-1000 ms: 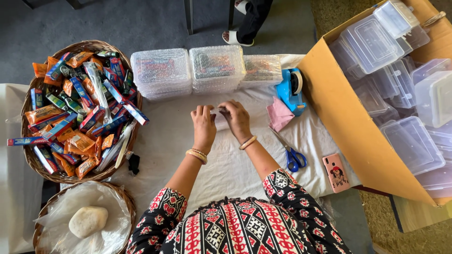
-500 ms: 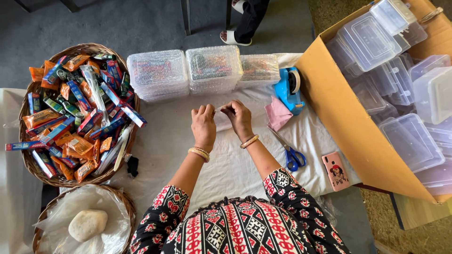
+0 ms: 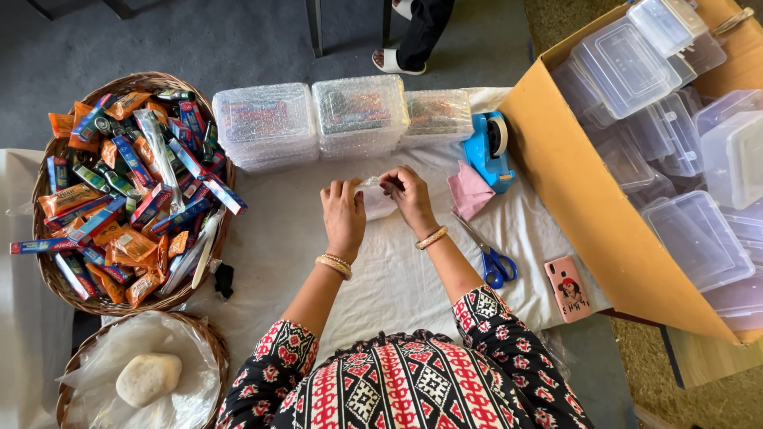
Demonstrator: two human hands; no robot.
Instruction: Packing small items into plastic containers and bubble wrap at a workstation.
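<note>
Head view: hands (image 3: 343, 216) (image 3: 410, 199) pinching clear bag (image 3: 375, 199); wicker basket (image 3: 48, 274) full of snack packets (image 3: 127, 191).

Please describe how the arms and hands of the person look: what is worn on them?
Both arms are bare below short sleeves of black fabric printed with red and white patterns. The left hand has beaded bangles at its wrist. The right hand has one gold-coloured bangle. No gloves and no watch are visible.
</note>
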